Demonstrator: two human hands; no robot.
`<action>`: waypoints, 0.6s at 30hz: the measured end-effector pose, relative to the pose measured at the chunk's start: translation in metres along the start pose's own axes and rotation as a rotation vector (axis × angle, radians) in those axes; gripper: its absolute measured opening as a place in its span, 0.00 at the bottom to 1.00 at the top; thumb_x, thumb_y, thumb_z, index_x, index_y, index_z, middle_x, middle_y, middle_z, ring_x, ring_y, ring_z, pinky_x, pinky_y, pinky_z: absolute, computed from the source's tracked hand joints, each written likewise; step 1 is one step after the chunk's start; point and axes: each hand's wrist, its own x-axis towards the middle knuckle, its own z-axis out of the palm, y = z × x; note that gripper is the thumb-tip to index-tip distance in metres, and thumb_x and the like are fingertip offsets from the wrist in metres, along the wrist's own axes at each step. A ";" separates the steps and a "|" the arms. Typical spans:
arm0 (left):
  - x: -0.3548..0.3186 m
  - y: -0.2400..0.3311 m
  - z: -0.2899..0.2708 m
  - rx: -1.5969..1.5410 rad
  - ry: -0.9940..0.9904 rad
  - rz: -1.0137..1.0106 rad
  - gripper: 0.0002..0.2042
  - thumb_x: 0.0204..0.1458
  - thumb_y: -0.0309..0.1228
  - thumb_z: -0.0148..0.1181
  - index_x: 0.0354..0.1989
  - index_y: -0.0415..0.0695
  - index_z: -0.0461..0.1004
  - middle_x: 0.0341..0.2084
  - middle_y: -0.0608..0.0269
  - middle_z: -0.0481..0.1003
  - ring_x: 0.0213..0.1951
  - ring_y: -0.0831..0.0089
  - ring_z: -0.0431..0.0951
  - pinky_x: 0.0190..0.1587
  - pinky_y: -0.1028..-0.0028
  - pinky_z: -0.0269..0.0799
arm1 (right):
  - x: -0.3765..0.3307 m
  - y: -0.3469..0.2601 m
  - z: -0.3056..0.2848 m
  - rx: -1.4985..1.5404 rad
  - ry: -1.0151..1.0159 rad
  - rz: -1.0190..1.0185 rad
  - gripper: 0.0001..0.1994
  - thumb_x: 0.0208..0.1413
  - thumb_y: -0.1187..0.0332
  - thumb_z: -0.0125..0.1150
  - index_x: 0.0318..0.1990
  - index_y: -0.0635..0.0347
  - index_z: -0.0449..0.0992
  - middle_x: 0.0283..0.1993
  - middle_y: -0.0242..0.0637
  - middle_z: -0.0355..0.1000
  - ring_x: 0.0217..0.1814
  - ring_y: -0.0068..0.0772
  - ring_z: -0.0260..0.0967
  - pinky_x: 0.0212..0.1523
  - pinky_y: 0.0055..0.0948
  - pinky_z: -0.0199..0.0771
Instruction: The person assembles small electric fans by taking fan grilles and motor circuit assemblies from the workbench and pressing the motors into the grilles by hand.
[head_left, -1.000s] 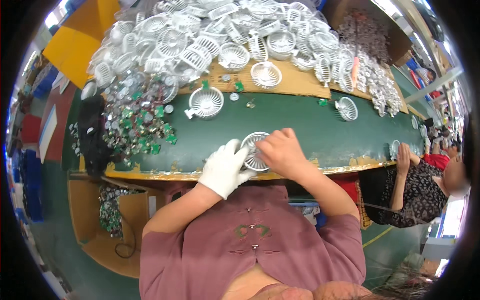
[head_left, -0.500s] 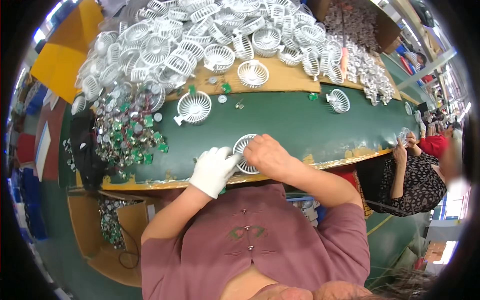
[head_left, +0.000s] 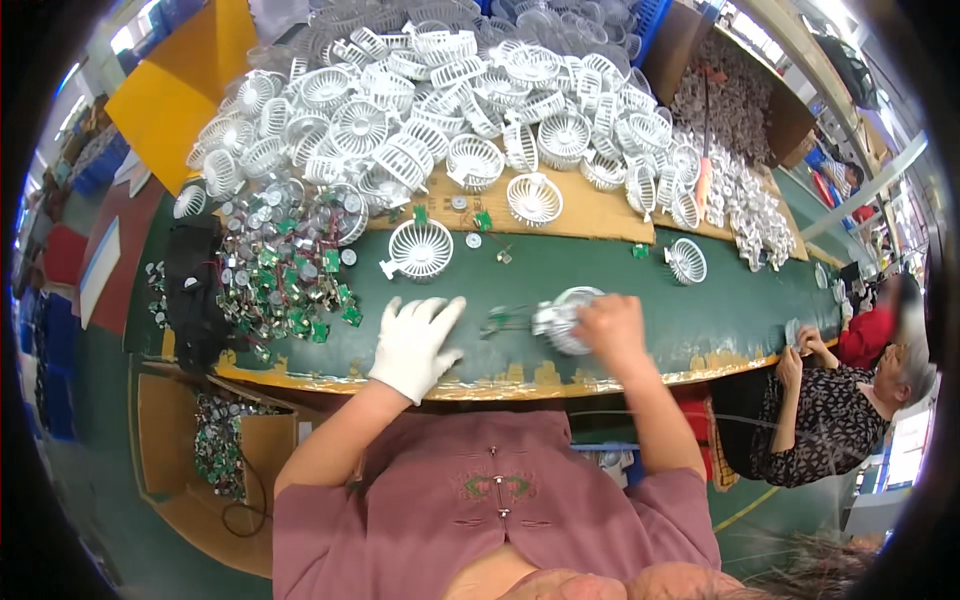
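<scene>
My left hand [head_left: 414, 345], in a white glove, is spread with nothing in it over the green table [head_left: 430, 290], close to its front edge. My bare right hand [head_left: 612, 328] has its fingers closed on the near right rim of a white fan grille [head_left: 556, 325]. Hand and grille are slightly smeared by motion. A small green circuit board [head_left: 496, 321], also blurred, lies just left of that grille. Another white fan grille [head_left: 420, 250] sits beyond my left hand. Further right on the table is a third grille [head_left: 686, 262].
A big pile of white fan grilles [head_left: 405, 155] covers cardboard [head_left: 600, 215] at the back. Green circuit boards with small motors [head_left: 285, 265] are heaped at the left beside a black bag [head_left: 195, 290]. An orange-handled tool [head_left: 703, 185] stands at the right. A co-worker [head_left: 825, 405] sits at right.
My left hand has let go of the fan grille, moved left and opened. The right hand has carried the grille rightward. A blurred circuit board now shows between them, and the view has shifted.
</scene>
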 end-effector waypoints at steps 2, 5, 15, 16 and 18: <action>-0.003 -0.009 0.004 -0.064 -0.021 -0.049 0.28 0.42 0.38 0.65 0.55 0.50 0.67 0.45 0.61 0.71 0.49 0.62 0.70 0.55 0.57 0.61 | -0.014 0.061 0.001 -0.152 -0.175 0.264 0.12 0.35 0.62 0.69 0.31 0.49 0.80 0.30 0.31 0.72 0.39 0.35 0.69 0.39 0.40 0.62; 0.002 -0.013 0.014 -0.135 -0.077 -0.127 0.23 0.45 0.39 0.63 0.51 0.50 0.71 0.45 0.61 0.71 0.48 0.61 0.70 0.50 0.64 0.65 | -0.036 0.133 -0.007 -0.522 0.050 0.461 0.08 0.39 0.66 0.64 0.31 0.51 0.77 0.31 0.37 0.73 0.37 0.37 0.71 0.37 0.39 0.66; 0.104 -0.011 0.020 0.107 0.076 0.172 0.16 0.40 0.34 0.64 0.40 0.50 0.72 0.37 0.59 0.72 0.40 0.59 0.73 0.41 0.59 0.65 | 0.091 0.030 0.026 0.532 0.041 0.463 0.22 0.51 0.58 0.61 0.54 0.54 0.70 0.45 0.47 0.73 0.48 0.51 0.70 0.47 0.42 0.71; 0.109 -0.022 0.032 0.190 0.070 0.144 0.19 0.39 0.34 0.66 0.43 0.51 0.73 0.39 0.60 0.72 0.43 0.59 0.72 0.44 0.57 0.65 | 0.104 0.025 0.051 0.531 0.166 0.362 0.23 0.51 0.59 0.59 0.55 0.52 0.69 0.47 0.47 0.72 0.49 0.51 0.70 0.47 0.43 0.71; 0.119 -0.040 0.048 0.355 -0.025 0.130 0.21 0.41 0.36 0.66 0.48 0.53 0.73 0.40 0.61 0.73 0.45 0.62 0.71 0.49 0.54 0.62 | 0.130 0.011 0.061 0.600 0.122 0.456 0.22 0.52 0.61 0.58 0.56 0.51 0.69 0.48 0.46 0.72 0.48 0.50 0.70 0.47 0.44 0.71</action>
